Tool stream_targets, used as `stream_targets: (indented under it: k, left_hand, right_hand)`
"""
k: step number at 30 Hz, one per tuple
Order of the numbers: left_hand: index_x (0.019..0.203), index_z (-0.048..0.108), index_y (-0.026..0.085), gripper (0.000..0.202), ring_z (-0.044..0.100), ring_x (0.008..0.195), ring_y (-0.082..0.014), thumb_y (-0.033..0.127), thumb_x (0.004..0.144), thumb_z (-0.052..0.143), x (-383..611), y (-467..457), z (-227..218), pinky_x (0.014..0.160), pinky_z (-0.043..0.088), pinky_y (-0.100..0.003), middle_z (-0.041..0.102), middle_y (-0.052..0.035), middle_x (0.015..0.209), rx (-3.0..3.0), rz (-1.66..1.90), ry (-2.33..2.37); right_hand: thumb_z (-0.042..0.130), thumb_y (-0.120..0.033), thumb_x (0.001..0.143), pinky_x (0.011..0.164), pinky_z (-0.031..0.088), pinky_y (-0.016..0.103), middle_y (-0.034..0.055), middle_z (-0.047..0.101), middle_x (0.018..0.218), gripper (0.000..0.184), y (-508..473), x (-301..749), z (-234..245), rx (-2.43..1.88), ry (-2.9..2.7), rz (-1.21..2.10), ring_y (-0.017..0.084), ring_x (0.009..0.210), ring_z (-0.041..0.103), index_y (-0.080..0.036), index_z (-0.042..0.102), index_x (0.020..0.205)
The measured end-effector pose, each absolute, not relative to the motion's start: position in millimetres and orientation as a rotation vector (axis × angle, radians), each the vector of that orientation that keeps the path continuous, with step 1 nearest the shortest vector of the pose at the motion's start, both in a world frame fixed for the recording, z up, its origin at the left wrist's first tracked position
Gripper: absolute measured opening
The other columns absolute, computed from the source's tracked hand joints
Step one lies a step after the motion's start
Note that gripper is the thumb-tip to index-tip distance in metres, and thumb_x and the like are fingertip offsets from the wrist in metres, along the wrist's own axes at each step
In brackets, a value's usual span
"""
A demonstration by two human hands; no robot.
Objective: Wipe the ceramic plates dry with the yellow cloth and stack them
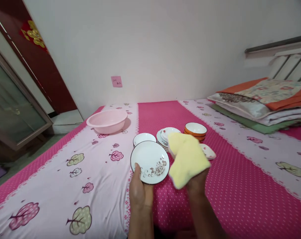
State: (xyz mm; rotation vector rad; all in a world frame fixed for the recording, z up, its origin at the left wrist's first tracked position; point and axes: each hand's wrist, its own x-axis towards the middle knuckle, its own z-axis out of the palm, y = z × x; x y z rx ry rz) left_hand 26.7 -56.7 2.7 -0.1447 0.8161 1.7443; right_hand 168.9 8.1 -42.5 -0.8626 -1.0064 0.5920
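Note:
A white plate [147, 161] with a dark rim and a brown flower print is tilted up in my left hand [140, 187]. My left thumb lies over its near edge, and the other fingers are hidden beneath. To its right, my right hand [199, 181] grips a yellow cloth [187, 157], which covers most of the fingers. Cloth and plate appear apart. Just beyond them on the bed sit a white dish [144, 136], a stack of flowered plates [161, 136] partly behind the cloth, orange bowls [195, 129] with white insides, and a small flowered dish [208, 151].
A pink basin [107, 121] stands on the left part of the bed sheet [100, 189]. Folded bedding [262, 99] is piled at the right by a railing [277, 43]. A pink note [116, 81] is stuck to the wall. The bed's left edge drops to the floor.

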Motion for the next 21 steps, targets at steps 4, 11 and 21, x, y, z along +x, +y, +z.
stream_targets:
  k: [4,11,21]
  left_hand:
    - [0.142,0.063,0.010,0.044,0.075,0.114,-0.0265,0.031,0.105,0.051,20.5,-57.9,0.0,0.101,0.060,-0.038,0.075,-0.0193,0.128,-0.136,1.746,0.762]
    - [0.149,0.055,0.005,0.067,0.071,0.119,-0.0344,0.055,0.104,0.046,11.5,-52.1,-23.5,0.105,0.056,-0.045,0.074,-0.0240,0.126,-0.186,1.553,0.532]
    - [0.145,0.058,0.007,0.062,0.075,0.105,-0.0243,0.052,0.107,0.041,22.2,-51.3,-23.0,0.098,0.058,-0.033,0.076,-0.0177,0.117,-0.308,1.530,0.491]
  right_hand:
    - [0.060,-0.035,0.100,0.088,0.056,0.039,0.0079,0.074,0.111,0.023,-5.5,128.4,-41.8,-0.886,-1.338,0.522,0.025,0.103,0.069,-0.023,0.071,0.115]
    - [0.073,-0.024,0.089,0.096,0.051,0.050,0.0117,0.071,0.118,0.033,-19.8,130.4,-33.0,-0.997,-1.994,0.345,0.032,0.111,0.063,-0.020,0.067,0.122]
    - [0.045,-0.019,0.104,0.103,0.046,0.043,0.0087,0.071,0.128,0.028,-22.0,109.8,-37.0,-0.706,-2.106,0.378,0.026,0.122,0.062,-0.022,0.068,0.119]
